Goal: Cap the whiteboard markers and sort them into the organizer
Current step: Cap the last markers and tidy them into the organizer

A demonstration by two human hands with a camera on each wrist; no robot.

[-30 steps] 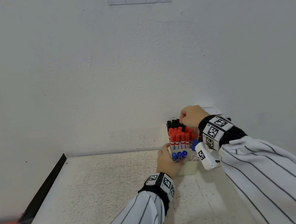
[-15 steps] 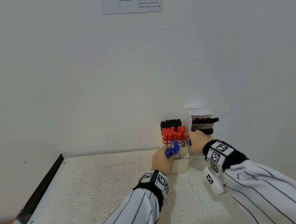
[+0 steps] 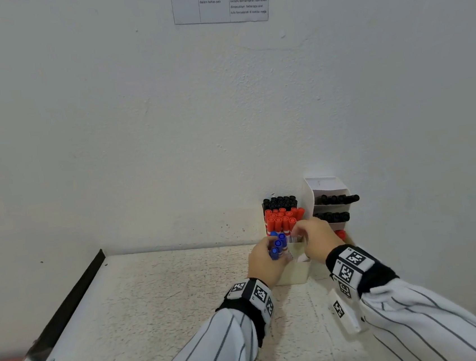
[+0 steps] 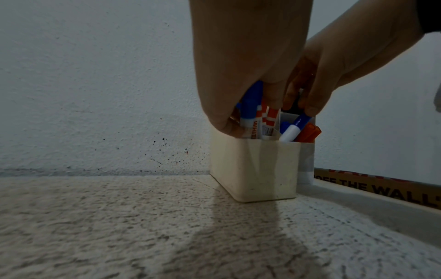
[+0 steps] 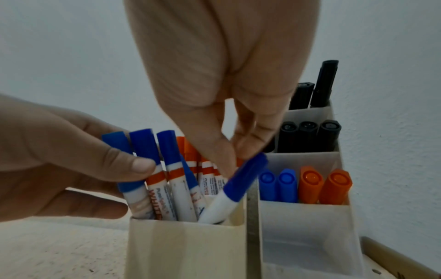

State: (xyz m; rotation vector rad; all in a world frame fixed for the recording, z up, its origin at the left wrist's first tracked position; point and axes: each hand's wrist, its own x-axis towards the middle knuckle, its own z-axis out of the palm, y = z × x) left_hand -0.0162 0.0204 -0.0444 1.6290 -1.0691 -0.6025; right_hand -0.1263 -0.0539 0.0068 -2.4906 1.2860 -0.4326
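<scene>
A cream organizer box (image 3: 295,274) stands by the wall, holding black (image 3: 280,202), red (image 3: 283,219) and blue-capped markers. My left hand (image 5: 130,169) grips a bunch of blue-capped markers (image 5: 145,149) in the front compartment, thumb across them, leaning them to the left. My right hand (image 5: 236,156) pinches the cap of one tilted blue marker (image 5: 238,185) whose white barrel is down inside the same compartment of the box (image 5: 186,245). In the left wrist view both hands crowd over the box (image 4: 257,166), and the tilted marker (image 4: 293,130) leans right.
A white tiered holder (image 5: 303,219) stands right of the box, touching it, with blue, orange and black capped pens. The wall is directly behind both. A cardboard strip (image 4: 381,186) lies along the table's right side. A black edge (image 3: 75,297) bounds the speckled tabletop on the left.
My right hand has come down from the black markers at the back to the front compartment, now holding a blue marker. My left hand has kept its hold on the blue markers.
</scene>
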